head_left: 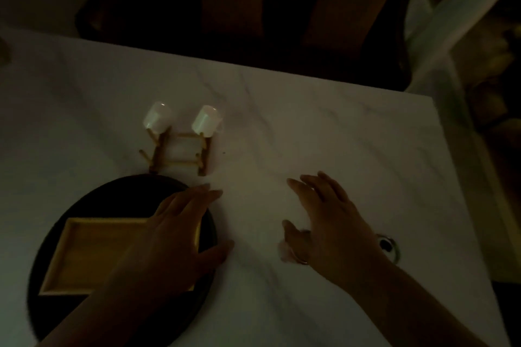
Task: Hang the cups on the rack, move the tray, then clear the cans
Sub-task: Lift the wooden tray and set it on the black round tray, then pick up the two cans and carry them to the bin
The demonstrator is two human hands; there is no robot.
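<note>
Two white cups (157,118) (205,120) hang upside down on the top pegs of a small wooden rack (177,154) at the middle left of the marble table. In front of the rack lies a dark oval mat (70,214) with a yellow wooden tray (93,253) on it. My left hand (180,228) rests flat over the tray's right end, fingers apart, gripping nothing. My right hand (327,219) hovers open over the table, above a can top (293,253) partly hidden beneath the palm. Another can (390,248) shows by the right wrist.
The white marble table (338,135) ends at a far edge with a dark chair (253,8) behind it. The table's right edge runs close to the second can. The scene is dim.
</note>
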